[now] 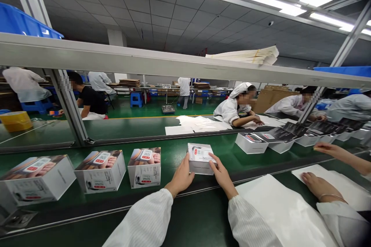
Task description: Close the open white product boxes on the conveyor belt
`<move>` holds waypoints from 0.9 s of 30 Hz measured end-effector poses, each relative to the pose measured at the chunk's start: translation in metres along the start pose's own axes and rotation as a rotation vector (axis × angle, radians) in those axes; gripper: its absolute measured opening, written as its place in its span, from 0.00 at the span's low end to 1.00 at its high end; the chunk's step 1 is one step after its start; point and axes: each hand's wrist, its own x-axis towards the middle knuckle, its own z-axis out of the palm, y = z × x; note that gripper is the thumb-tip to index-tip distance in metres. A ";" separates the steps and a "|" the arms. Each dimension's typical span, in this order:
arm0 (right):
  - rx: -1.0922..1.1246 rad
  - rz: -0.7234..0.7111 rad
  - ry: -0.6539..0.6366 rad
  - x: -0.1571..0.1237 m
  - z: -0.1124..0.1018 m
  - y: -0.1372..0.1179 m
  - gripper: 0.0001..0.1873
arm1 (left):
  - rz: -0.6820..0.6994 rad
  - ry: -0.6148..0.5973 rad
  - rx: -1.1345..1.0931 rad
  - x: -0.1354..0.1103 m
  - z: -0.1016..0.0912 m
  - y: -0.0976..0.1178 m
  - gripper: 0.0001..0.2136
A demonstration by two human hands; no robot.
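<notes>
Green belt (171, 170), center frame: left hand (182, 175), right hand (222, 175) grip white carton (200, 158) by sides; looks light, stiff.

Mfg plant pkg line: green conveyor belt (171, 162), rows of boxes (100, 171), co-workers in white smocks (230, 110).

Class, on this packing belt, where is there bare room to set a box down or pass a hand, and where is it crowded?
Bare green belt lies right of the white box between the left hand and right hand, up to the open black-lidded boxes. A narrower left strip separates it from the printed boxes. The black-lidded row is crowded, its boxes nearly touching.
</notes>
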 end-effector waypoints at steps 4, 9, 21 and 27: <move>0.088 -0.026 0.050 0.010 0.004 0.001 0.36 | 0.054 -0.001 -0.012 -0.009 -0.013 -0.010 0.44; 0.384 0.094 0.104 0.023 0.030 -0.007 0.36 | 0.298 -0.011 0.261 -0.003 -0.066 0.010 0.52; 0.119 0.106 -0.002 0.002 0.066 -0.018 0.28 | 0.128 -0.251 0.417 0.003 -0.123 -0.005 0.41; 0.155 0.065 0.022 -0.010 0.061 -0.019 0.31 | 0.111 -0.270 0.386 0.002 -0.134 -0.015 0.42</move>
